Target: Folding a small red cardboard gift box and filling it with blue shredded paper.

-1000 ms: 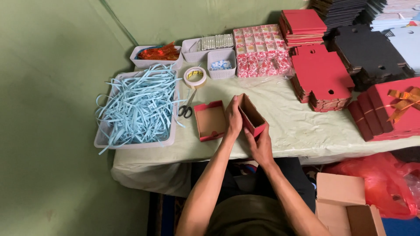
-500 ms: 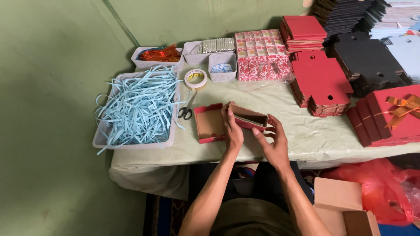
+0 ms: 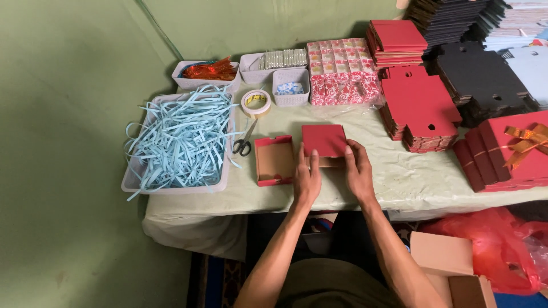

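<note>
While both hands press on it from below, the red box (image 3: 323,141) lies flat at the frame's centre, its plain face up: the left hand (image 3: 306,178) and the right hand (image 3: 358,169) each rest open-fingered on its near edge, steadying it on the table (image 3: 399,177). Just left, touching it, sits an open red tray (image 3: 274,160), with scissors (image 3: 244,142) beyond

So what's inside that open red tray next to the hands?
The open red tray shows only a bare brown cardboard floor. The red box under both hands lies closed side up, so its inside is hidden.
</note>
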